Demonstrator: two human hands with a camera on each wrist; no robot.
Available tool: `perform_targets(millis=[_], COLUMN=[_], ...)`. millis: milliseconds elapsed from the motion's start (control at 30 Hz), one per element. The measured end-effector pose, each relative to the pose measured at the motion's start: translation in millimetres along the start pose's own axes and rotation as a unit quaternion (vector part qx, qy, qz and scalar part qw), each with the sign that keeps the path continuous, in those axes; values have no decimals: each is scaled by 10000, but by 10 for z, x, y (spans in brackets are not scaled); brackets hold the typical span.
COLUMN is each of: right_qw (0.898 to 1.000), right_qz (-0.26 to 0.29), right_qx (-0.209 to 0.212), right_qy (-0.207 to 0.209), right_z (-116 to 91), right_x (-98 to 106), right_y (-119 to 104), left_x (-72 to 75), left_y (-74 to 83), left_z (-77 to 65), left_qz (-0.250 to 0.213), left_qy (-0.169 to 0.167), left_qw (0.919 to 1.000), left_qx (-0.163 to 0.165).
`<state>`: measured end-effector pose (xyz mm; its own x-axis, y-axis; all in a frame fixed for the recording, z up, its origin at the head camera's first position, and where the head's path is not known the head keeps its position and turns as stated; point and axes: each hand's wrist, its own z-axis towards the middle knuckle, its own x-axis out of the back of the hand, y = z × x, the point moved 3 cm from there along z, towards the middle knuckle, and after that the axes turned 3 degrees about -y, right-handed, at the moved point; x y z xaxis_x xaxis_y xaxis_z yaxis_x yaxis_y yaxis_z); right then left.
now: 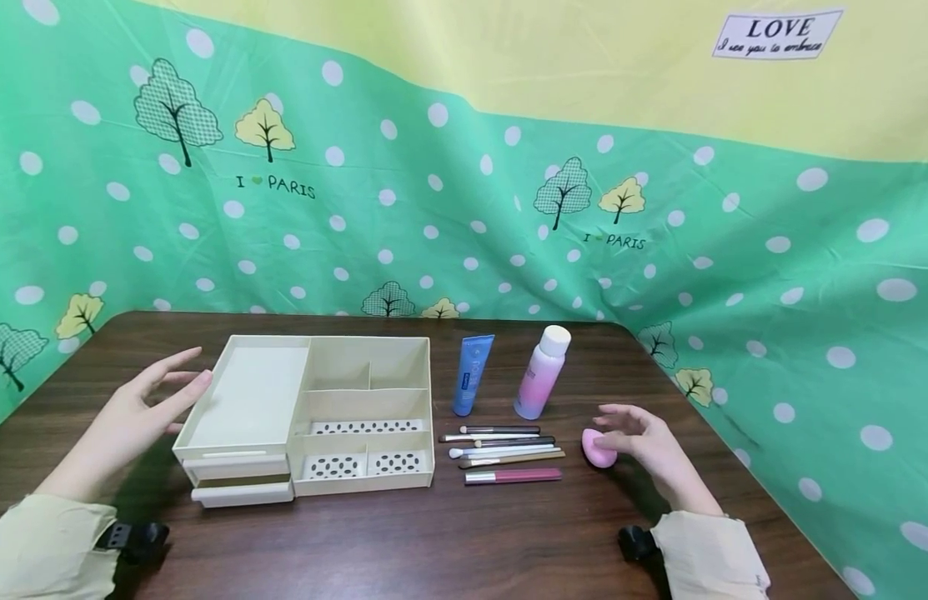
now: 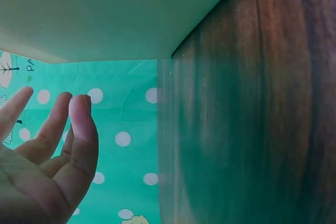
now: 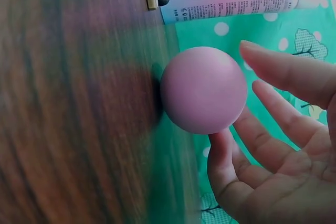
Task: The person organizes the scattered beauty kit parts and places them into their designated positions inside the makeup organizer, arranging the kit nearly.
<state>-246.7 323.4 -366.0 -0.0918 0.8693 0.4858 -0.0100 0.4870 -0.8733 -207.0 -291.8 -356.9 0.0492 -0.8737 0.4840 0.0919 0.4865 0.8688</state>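
Note:
A pink egg-shaped makeup sponge (image 1: 599, 448) sits on the wooden table at the right. My right hand (image 1: 641, 444) is around it from the right, fingers loosely bent. In the right wrist view, one fingertip lies right at the lower edge of the sponge (image 3: 203, 90), while another finger (image 3: 286, 72) stands apart from it at the upper right. By the left side of a cream makeup organizer (image 1: 302, 417) is my left hand (image 1: 144, 408), fingers spread and holding nothing. In the left wrist view, the hand (image 2: 47, 166) shows below the organizer's side wall (image 2: 105, 14).
Several makeup brushes (image 1: 509, 454) and a pink lip gloss tube (image 1: 513, 476) lie right of the organizer. Behind them are a blue squeeze tube (image 1: 473, 375) and a pink-and-white bottle (image 1: 542, 372). The organizer has a front drawer (image 1: 242, 493). A green patterned cloth (image 1: 464, 208) hangs behind the table.

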Motion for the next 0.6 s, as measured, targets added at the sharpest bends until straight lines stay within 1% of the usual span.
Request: perform_targets(millis=[133,300,367,533,600], right_qw=[9999,9980,9970,9949,9932], right_qz=[3,-151,-184,-475,-689], right_qx=[-69,-523,-629,-699,-729], right_qy=[-106,-326,-414,-541,-599], right_z=[4,-10,-5,10,12], right_x=[-1,-15,-26,-44,-51], right_y=[31,70,69,45,39], left_x=[-11,-32,-38,-48,-51], left_y=[-19,-26,-29,-29,-24], left_z=[2,2,-4,-11,-9], left_qz=[-73,-186,-234,-269,-264], left_qy=[-101,-214,-254,-328,-334], left_qw=[9999,9996,9994,9990,9990], left_qx=[73,68,62,112,114])
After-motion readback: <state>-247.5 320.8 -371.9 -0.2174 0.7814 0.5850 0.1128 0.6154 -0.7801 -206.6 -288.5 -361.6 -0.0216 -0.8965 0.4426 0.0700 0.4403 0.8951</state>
